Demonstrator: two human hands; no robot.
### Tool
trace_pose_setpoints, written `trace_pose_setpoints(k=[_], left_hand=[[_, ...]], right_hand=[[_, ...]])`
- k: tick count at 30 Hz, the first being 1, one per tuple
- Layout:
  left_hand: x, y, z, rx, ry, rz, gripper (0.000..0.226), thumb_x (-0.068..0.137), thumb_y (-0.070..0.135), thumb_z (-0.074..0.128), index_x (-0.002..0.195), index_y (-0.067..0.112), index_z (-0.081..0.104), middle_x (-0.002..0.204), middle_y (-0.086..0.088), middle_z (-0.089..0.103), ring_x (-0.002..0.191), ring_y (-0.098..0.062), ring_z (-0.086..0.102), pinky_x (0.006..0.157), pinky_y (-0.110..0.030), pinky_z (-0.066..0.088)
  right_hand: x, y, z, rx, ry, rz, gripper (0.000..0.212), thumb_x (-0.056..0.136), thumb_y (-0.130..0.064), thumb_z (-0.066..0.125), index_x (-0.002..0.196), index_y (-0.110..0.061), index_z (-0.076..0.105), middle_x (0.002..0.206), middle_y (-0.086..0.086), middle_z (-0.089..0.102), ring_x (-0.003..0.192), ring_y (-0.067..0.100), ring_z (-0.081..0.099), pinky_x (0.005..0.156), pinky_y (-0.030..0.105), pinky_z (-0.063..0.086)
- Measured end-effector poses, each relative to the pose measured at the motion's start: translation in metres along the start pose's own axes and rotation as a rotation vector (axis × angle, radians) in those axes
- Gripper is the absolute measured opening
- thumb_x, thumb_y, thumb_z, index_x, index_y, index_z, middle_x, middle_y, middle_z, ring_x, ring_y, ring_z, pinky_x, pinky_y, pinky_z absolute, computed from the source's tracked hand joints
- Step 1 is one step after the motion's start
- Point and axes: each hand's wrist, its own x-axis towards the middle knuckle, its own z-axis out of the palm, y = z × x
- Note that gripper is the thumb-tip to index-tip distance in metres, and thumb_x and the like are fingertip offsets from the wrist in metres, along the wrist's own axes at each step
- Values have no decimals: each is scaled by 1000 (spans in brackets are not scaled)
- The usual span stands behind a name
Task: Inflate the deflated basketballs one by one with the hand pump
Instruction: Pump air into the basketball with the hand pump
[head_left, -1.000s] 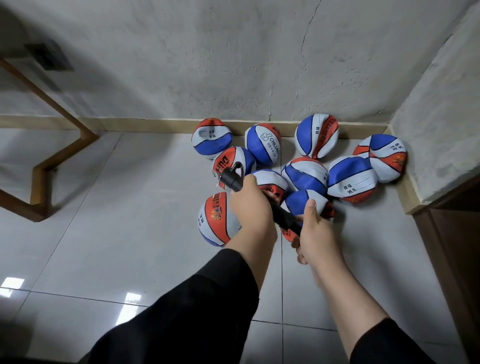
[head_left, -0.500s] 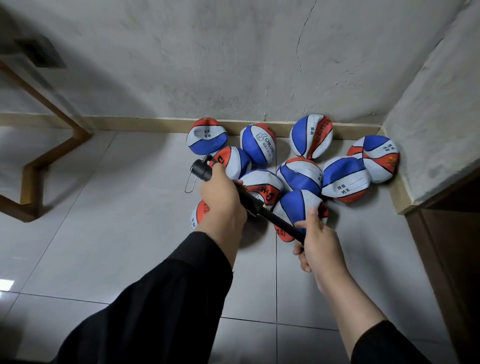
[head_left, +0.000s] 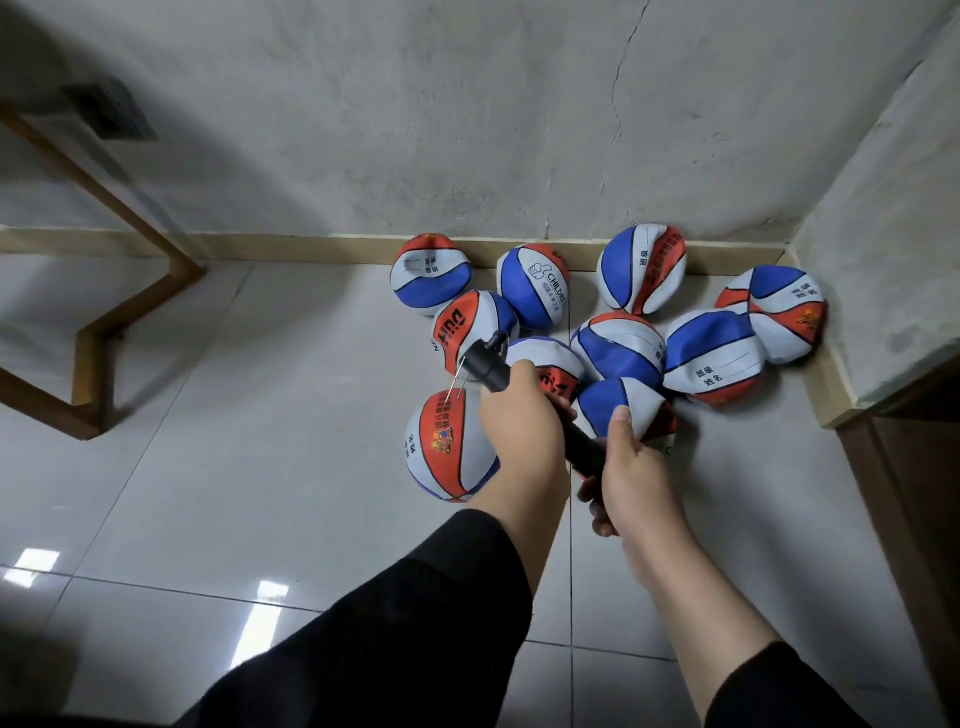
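Left hand (head_left: 519, 421) grips black hand pump (head_left: 485, 366) barrel; right hand (head_left: 631, 467) grips its handle end. Hands close together above basketballs (head_left: 618, 348) on floor (head_left: 208, 467).

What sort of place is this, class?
Probably an indoor corner of a plain room or store: bare plaster wall, glossy tiled floor, and basketballs heaped against the skirting board.

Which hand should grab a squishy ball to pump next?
Probably the right hand. It grips only the pump's back end, right by a flat ball. The left hand holds the barrel and needle end.
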Motion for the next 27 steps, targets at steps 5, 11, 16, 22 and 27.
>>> trace_pose_setpoints(k=[5, 11, 16, 22, 27], left_hand=[[16, 9, -5, 73, -44, 8, 28, 91, 39, 61, 96, 12, 65, 71, -5, 72, 75, -29, 70, 80, -42, 57], [48, 14, -20, 311, -148, -26, 24, 101, 39, 59, 94, 17, 60, 92, -8, 66, 87, -26, 63, 91, -43, 55], [49, 18, -25, 368, -289, -110, 34, 103, 55, 54, 103, 21, 60, 98, -5, 64, 91, -22, 65, 72, -36, 53], [61, 17, -36, 486, -403, -48, 18, 102, 24, 50, 106, 15, 65, 106, -7, 68, 96, -23, 62, 89, -41, 47], [89, -25, -52, 1312, -232, 372, 49, 103, 24, 47, 152, 20, 42, 144, -13, 53, 126, -33, 54, 96, -42, 48]], right_hand=[[-1, 1, -2, 62, -123, 28, 61, 104, -62, 33, 100, -12, 67, 72, 14, 65, 52, 25, 54, 46, 32, 47], [2, -8, -16, -266, -87, -286, 39, 102, -49, 52, 100, -13, 66, 90, 0, 68, 91, 24, 63, 73, 25, 47], [17, -23, 1, -497, -379, -341, 17, 93, -44, 69, 105, -34, 62, 91, -11, 72, 88, 12, 70, 86, 39, 56], [41, -15, 2, -424, -291, -305, 13, 88, -19, 65, 98, -25, 60, 78, 4, 71, 67, 22, 66, 76, 51, 59], [54, -13, -9, -279, -290, -209, 7, 91, -11, 58, 91, -18, 56, 73, 6, 62, 60, 20, 57, 62, 39, 56]])
